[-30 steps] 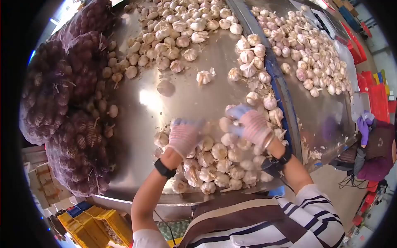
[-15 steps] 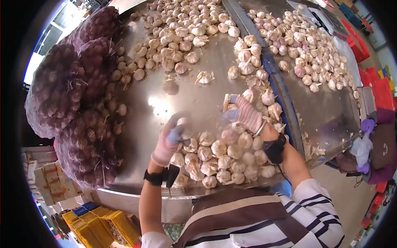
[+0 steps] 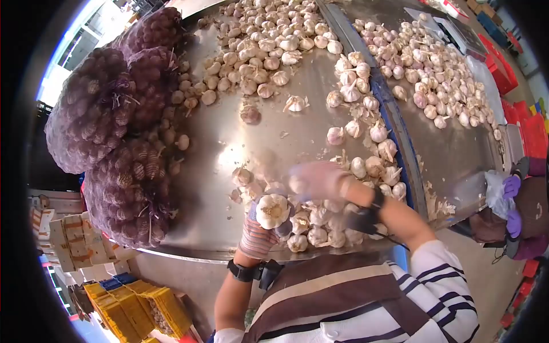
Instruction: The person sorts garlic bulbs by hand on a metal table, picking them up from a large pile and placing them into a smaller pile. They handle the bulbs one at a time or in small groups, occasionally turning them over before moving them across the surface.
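Note:
My left hand (image 3: 258, 235), in a striped glove, is closed around a garlic bulb (image 3: 273, 211), whose round pale face points up at the camera. Just right of it my right hand (image 3: 323, 180), gloved too, is smeared by motion over the near pile. A pale round shape shows at its fingertips, too blurred to tell whether it is held. Below both hands lie several garlic bulbs (image 3: 318, 235) along the table's near edge. A few more loose bulbs (image 3: 242, 176) rest beyond my left hand.
Purple mesh sacks (image 3: 91, 108) full of bulbs stand along the left of the metal table (image 3: 206, 211). Large garlic heaps (image 3: 274, 28) lie at the back and on the right-hand table (image 3: 440, 74), past a blue-edged divider (image 3: 394, 123). Yellow crates (image 3: 137, 311) stand on the floor.
My left hand has moved right and toward me, now showing a garlic bulb in it. My right hand has swept left over the near pile. Several bulbs there have shifted, and the view has turned slightly.

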Tool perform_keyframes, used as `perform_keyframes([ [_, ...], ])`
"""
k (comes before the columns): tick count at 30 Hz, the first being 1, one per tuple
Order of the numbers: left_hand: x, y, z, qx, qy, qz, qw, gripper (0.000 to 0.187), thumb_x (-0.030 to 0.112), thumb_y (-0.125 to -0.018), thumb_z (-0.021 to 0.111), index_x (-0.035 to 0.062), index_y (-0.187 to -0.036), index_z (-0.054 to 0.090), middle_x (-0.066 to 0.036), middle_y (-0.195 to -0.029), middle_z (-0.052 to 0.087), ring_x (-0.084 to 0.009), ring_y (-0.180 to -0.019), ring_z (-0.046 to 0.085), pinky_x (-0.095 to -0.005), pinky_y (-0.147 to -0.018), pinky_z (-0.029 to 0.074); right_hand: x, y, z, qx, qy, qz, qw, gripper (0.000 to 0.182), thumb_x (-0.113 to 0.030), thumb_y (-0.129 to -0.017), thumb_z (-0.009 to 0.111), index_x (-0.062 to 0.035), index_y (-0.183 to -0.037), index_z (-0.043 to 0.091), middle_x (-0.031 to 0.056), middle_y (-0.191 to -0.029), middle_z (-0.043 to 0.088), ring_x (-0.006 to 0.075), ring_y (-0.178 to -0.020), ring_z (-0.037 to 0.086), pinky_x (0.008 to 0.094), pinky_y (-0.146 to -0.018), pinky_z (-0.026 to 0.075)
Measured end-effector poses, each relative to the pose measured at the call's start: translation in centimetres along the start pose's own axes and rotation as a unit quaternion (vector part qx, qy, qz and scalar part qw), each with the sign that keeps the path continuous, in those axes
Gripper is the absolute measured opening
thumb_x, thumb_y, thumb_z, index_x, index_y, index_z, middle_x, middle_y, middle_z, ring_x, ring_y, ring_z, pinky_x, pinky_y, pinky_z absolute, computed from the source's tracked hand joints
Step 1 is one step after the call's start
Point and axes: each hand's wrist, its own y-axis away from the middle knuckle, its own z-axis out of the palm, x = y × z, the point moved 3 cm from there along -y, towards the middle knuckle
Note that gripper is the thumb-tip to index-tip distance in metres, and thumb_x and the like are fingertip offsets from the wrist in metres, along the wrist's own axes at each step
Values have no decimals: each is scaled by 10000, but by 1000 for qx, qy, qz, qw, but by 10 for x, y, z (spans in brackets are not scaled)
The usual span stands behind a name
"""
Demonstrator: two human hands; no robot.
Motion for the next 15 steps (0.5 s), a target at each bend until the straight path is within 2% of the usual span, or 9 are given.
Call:
perform_keyframes([
  [1,6,4,3,26,-167,49,984,503,-24,-802,623,40,-1262,430,-77,-1113,588,-161,-1003,586,-281,-850,497,-8,32,-23,33,-55,15,998,362,-272,-716,696,-95,-1020,613,134,-918,657,323,-847,642,389,-725,510],
  [2,3,3,6,50,177,-71,980,477,-23,-800,622,43,-1238,446,-71,-1102,590,-163,-999,589,-289,-830,499,-14,70,-45,65,-110,31,991,387,-308,-707,706,-100,-1019,609,129,-900,654,321,-837,640,394,-723,508],
  [3,4,4,10,46,178,-73,980,477,-23,-800,622,43,-1238,446,-71,-1102,590,-163,-999,589,-289,-830,499,-10,103,-52,77,-118,12,990,423,-342,-728,680,-151,-1099,609,145,-941,642,317,-871,638,408,-751,516],
  [4,11,3,15,31,-67,40,996,490,-46,-769,629,41,-1225,474,-78,-1087,598,-167,-965,602,-279,-813,502,-11,139,-60,21,-72,32,997,471,-351,-718,692,-161,-1136,592,138,-1004,625,321,-884,634,407,-757,518],
  [6,21,-2,27,-26,-495,228,838,461,-25,-734,664,53,-1163,511,-72,-1039,600,-170,-902,608,-288,-783,507,-17,208,-68,-68,13,49,996,593,-371,-705,714,-161,-1230,533,129,-1130,576,329,-927,617,405,-781,517],
  [9,13,-11,52,-73,-242,86,964,293,103,-833,585,47,-1115,528,-75,-1011,606,-189,-924,589,-307,-807,478,-20,250,-51,-67,9,64,996,726,-404,-702,726,-138,-1319,452,135,-1225,514,336,-982,594,409,-811,509],
  [10,11,-15,63,-94,-325,105,935,251,128,-885,541,39,-1119,524,-68,-1005,600,-173,-924,578,-319,-818,467,-18,253,-49,-33,-32,74,996,784,-426,-700,728,-125,-1352,413,144,-1258,485,338,-1007,583,413,-822,504],
  [13,-29,-22,93,-86,-96,41,991,228,183,-915,572,58,-1098,519,-35,-971,577,-140,-864,565,-269,-769,478,-5,215,-19,175,-108,-23,978,757,-355,-688,779,-77,-1306,441,191,-1175,530,305,-996,584,370,-827,495],
  [15,-30,-29,111,-143,-201,7,969,281,219,-957,515,60,-1185,478,-21,-857,521,-87,-762,518,-226,-697,452,-8,183,-12,163,-337,79,924,696,-252,-682,816,-62,-1258,475,125,-1096,572,217,-974,577,325,-824,490],
])
